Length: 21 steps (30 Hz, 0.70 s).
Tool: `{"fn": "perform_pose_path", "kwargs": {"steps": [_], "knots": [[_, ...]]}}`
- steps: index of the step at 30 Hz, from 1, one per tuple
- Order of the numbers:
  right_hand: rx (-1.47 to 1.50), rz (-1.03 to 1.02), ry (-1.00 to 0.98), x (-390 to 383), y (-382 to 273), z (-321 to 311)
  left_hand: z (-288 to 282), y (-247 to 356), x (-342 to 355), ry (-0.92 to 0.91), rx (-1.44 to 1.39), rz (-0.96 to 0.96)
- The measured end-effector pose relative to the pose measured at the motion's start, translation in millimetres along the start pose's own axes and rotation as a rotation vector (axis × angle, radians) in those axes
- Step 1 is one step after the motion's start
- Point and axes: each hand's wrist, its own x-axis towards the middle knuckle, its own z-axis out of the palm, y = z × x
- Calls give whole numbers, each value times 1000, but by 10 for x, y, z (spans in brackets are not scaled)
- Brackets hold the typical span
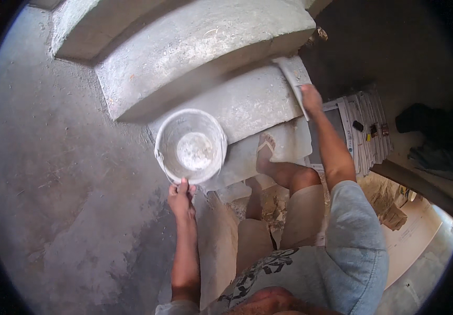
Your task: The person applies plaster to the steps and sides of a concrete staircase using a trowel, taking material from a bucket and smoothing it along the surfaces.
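Note:
My left hand (182,198) is closed at the near rim of a pale grey bucket (167,137), thumb uppermost, where the wire handle hangs. Whitish residue coats the bucket's inside and bottom. It is beside the lower concrete step (258,100), with its mouth toward me. Farther right, my right hand (311,98) grips a long, thin, flat light-grey tool (291,83). That tool is tilted over the right end of the step and slightly blurred, so its exact kind is unclear.
Higher concrete steps (195,44) with loose grit rise at the far side. A stack of flat white-edged panels or boxes (365,113), with small dark items on it, lies at right. Dark cloth (428,123) is beyond. A sandaled foot (266,144) rests on a step below.

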Motion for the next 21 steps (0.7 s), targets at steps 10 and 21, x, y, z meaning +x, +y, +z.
{"fn": "perform_pose_path", "kwargs": {"steps": [10,21], "knots": [[145,-154,-457,-563,-1145,618,381,-569,896,-3,-142,-124],[38,122,12,174,404,-202,-313,-1051,432,-122,-122,-192]]}}
